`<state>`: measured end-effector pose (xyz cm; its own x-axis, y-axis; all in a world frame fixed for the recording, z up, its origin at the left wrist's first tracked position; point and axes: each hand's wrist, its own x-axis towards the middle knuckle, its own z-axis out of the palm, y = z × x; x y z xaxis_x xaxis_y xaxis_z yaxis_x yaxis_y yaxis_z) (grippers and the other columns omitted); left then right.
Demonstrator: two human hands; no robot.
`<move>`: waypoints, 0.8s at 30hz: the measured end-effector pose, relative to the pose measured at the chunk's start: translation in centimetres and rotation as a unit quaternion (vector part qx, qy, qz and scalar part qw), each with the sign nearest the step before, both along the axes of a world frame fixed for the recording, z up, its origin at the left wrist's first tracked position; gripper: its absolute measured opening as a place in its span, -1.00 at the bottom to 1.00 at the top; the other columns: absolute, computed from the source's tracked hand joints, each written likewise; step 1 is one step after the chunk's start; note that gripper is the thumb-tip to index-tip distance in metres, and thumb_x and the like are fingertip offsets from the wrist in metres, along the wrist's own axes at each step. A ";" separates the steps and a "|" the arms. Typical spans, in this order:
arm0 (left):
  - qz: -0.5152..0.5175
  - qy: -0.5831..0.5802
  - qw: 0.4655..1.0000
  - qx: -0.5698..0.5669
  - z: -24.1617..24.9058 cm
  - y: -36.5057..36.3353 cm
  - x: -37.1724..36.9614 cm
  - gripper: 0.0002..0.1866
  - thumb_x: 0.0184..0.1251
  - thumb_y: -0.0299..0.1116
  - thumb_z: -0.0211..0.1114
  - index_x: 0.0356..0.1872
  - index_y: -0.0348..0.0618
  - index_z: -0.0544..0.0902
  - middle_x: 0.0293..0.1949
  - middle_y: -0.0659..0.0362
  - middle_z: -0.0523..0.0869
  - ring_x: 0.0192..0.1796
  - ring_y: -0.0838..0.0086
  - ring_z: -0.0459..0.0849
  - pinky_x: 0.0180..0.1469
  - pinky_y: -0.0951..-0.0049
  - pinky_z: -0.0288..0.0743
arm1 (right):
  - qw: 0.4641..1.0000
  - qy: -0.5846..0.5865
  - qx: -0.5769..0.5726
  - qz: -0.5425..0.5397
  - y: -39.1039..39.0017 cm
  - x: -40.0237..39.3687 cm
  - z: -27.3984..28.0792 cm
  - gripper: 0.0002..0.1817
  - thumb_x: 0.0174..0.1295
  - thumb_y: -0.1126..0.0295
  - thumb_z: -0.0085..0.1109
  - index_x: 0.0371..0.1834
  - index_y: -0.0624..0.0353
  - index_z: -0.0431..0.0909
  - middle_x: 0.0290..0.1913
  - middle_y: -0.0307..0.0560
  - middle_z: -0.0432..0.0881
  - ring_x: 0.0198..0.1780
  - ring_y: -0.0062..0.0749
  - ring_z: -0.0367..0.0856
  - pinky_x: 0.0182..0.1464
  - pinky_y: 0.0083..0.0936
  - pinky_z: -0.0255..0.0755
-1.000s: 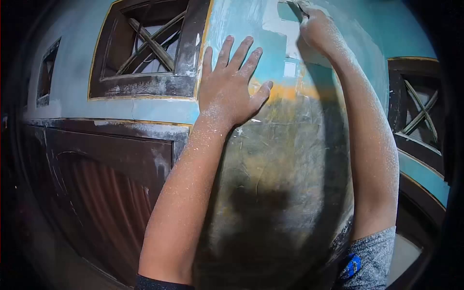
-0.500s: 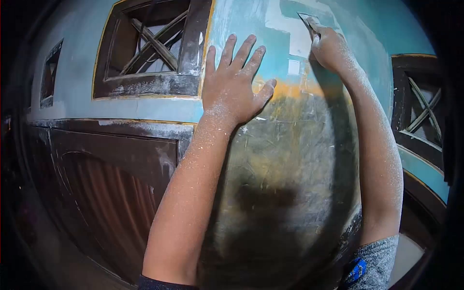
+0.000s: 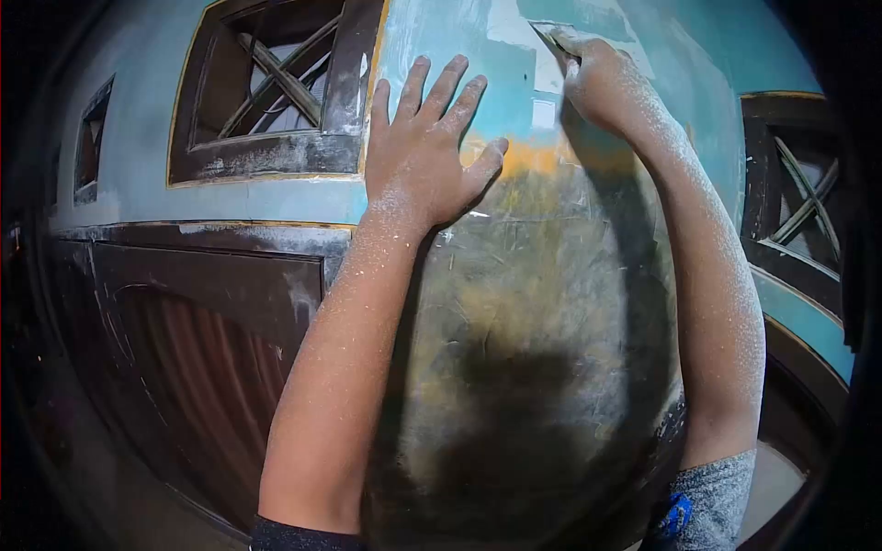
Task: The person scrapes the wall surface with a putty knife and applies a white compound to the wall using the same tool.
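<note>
My left hand [image 3: 427, 147] lies flat against the wall [image 3: 514, 294] with its fingers spread, beside the window frame, and holds nothing. Higher up and to the right, my right hand [image 3: 602, 83] is closed around a thin flat scraper [image 3: 549, 40]. The scraper's blade touches a whitish patch [image 3: 514, 23] on the turquoise paint, and its handle is mostly hidden by my fingers. A small white square [image 3: 544, 114] shows on the wall below the scraper. White dust covers both wrists and the right forearm.
At the upper left is a dark window frame [image 3: 248, 161] with crossed bars. A dark wooden door [image 3: 216, 257] stands below it. Another crossed-bar window [image 3: 808, 197] is at the right. The lower wall is dark and stained, with shadows across it.
The scraper and my right hand have shifted left in view. My left hand also appears slightly further left and higher, along with the wall and left window; it is still spread flat.
</note>
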<state>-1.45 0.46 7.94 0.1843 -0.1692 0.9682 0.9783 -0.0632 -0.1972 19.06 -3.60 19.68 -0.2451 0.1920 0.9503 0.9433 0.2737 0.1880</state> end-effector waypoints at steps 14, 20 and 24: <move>0.026 -0.009 1.000 -0.006 -0.2 -0.1 0.0 -0.25 0.50 0.30 0.07 0.62 0.27 0.36 0.68 0.29 0.26 0.72 0.19 0.10 0.73 -0.08 -0.20 | 0.997 0.041 0.025 0.057 1.8 1.7 -0.8 -0.54 0.41 0.38 0.03 0.36 0.10 0.61 0.16 0.37 0.71 0.25 0.31 0.65 0.34 0.02 0.53; 0.038 -0.013 0.999 -0.004 -0.2 -0.1 0.2 -0.26 0.49 0.28 0.11 0.63 0.31 0.37 0.69 0.31 0.25 0.72 0.21 0.10 0.72 -0.08 -0.18 | 0.992 0.122 0.022 0.021 4.2 10.5 1.2 -0.53 0.43 0.34 -0.05 0.35 0.12 0.61 0.21 0.38 0.68 0.31 0.32 0.60 0.40 0.01 0.48; 0.038 -0.008 0.999 -0.003 -0.1 -0.3 0.2 -0.25 0.48 0.29 0.13 0.62 0.32 0.37 0.68 0.29 0.26 0.72 0.19 0.11 0.72 -0.11 -0.18 | 0.991 0.122 0.045 0.016 5.1 11.6 1.4 -0.51 0.43 0.34 -0.04 0.38 0.14 0.58 0.22 0.35 0.68 0.29 0.35 0.60 0.40 0.02 0.47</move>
